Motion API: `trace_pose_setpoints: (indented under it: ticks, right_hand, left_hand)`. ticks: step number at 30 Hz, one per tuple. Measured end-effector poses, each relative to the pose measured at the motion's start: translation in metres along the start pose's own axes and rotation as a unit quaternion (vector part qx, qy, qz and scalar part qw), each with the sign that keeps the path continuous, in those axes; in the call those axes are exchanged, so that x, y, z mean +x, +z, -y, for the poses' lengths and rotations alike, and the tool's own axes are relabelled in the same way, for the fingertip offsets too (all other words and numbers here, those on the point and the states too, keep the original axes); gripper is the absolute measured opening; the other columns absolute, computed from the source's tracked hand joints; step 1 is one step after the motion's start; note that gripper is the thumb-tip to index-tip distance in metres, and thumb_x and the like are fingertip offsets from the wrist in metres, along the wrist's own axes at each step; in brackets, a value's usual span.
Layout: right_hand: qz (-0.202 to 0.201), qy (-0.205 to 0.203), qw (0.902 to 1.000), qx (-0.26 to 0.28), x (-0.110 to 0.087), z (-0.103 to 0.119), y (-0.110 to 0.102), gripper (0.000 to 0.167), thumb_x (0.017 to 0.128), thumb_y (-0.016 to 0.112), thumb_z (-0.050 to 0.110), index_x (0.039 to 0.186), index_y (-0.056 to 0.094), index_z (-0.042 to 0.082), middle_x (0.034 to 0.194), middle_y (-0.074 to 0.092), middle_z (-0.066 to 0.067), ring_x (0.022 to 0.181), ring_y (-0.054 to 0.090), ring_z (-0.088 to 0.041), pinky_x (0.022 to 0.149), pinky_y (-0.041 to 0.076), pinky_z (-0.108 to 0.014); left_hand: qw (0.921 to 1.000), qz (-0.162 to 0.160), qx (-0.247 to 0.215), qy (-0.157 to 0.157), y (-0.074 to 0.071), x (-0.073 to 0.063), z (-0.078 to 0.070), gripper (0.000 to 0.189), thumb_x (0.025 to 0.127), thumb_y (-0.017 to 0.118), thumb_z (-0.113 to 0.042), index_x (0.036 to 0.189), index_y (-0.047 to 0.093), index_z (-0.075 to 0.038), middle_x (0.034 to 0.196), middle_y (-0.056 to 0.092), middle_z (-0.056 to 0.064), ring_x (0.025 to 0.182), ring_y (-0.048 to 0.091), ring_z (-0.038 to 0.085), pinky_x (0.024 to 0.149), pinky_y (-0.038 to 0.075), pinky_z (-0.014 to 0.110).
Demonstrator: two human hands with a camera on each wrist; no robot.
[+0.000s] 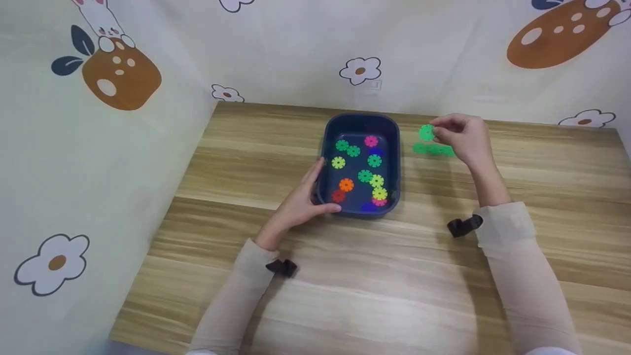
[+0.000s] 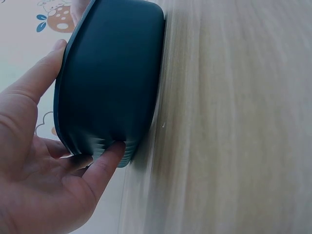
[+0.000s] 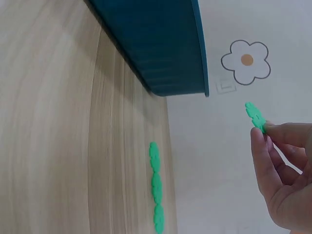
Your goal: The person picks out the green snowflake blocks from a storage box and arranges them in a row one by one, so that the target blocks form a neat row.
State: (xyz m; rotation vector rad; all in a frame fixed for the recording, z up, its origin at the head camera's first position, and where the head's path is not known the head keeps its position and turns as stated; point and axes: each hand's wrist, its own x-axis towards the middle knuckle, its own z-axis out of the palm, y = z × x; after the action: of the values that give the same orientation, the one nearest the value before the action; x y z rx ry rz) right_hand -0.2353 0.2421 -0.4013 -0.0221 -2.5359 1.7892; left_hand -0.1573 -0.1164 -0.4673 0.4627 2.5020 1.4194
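Observation:
A dark blue plastic tub (image 1: pixel 398 162) stands on the table. Small notched plastic discs lie loose on its floor, among them a green disc (image 1: pixel 342 145), an orange disc (image 1: pixel 346 185) and a yellow disc (image 1: pixel 338 162). My left hand (image 1: pixel 301 201) holds the tub's near left corner, thumb along the front rim, fingers against the left side; the left wrist view shows a fingertip on its ribbed wall (image 2: pixel 112 97). Right of the tub, my right hand (image 1: pixel 466 135) pinches a green disc (image 3: pixel 254 115) between thumb and fingertips, raised over a row of green discs (image 3: pixel 156 187).
The wooden table (image 1: pixel 384 286) meets a pale wall covering (image 1: pixel 296 44) printed with flowers and rabbits, close behind the tub and the row. Another wall rises along the table's left edge. Each sleeve cuff carries a small black device (image 1: pixel 464 226).

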Motion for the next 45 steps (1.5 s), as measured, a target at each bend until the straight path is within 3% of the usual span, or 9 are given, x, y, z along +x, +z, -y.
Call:
trace_pose_setpoints:
  ticks: [12, 27, 35, 45]
  right_hand:
    - [-0.026, 0.011, 0.9995, 0.010, -0.002, -0.018, -0.024, 0.019, 0.094, 0.066, 0.005, 0.109, 0.072, -0.005, 0.080, 0.069, 0.014, 0.073, 0.069, 0.001, 0.071, 0.058, -0.014]
    - [-0.052, 0.043, 0.9976, -0.018, -0.002, -0.043, -0.046, 0.019, 0.094, 0.065, 0.006, 0.110, 0.070, -0.003, 0.078, 0.066, 0.019, 0.073, 0.067, 0.005, 0.072, 0.057, -0.013]
    - [-0.058, 0.072, 0.9948, -0.044, 0.000, -0.054, -0.053, 0.021, 0.094, 0.066, 0.008, 0.113, 0.071, 0.000, 0.077, 0.063, 0.022, 0.074, 0.064, 0.008, 0.073, 0.056, -0.012]
    - [-0.057, 0.093, 0.9868, -0.119, 0.002, -0.068, -0.059, 0.028, 0.095, 0.066, 0.013, 0.119, 0.069, -0.001, 0.074, 0.058, 0.031, 0.076, 0.056, 0.009, 0.068, 0.050, -0.007]
  left_hand:
    - [1.0000, 0.000, -0.004, -0.004, 0.000, 0.000, -0.001, 0.116, 0.077, 0.086, -0.037, 0.162, 0.010, -0.018, 0.169, 0.010, 0.010, 0.154, 0.018, 0.030, 0.124, 0.024, 0.047]
    - [1.0000, 0.000, 0.008, -0.003, 0.000, 0.000, -0.001, 0.116, 0.077, 0.086, -0.039, 0.162, 0.009, -0.019, 0.169, 0.010, 0.008, 0.156, 0.012, 0.029, 0.126, 0.017, 0.049]
    - [0.9999, 0.000, 0.014, -0.005, 0.000, 0.000, -0.001, 0.116, 0.077, 0.086, -0.039, 0.162, 0.009, -0.018, 0.169, 0.010, 0.008, 0.156, 0.010, 0.030, 0.126, 0.016, 0.051]
    - [1.0000, -0.003, -0.001, -0.006, 0.001, 0.000, -0.001, 0.116, 0.077, 0.086, -0.037, 0.162, 0.010, -0.018, 0.169, 0.011, 0.011, 0.155, 0.014, 0.031, 0.125, 0.019, 0.048]
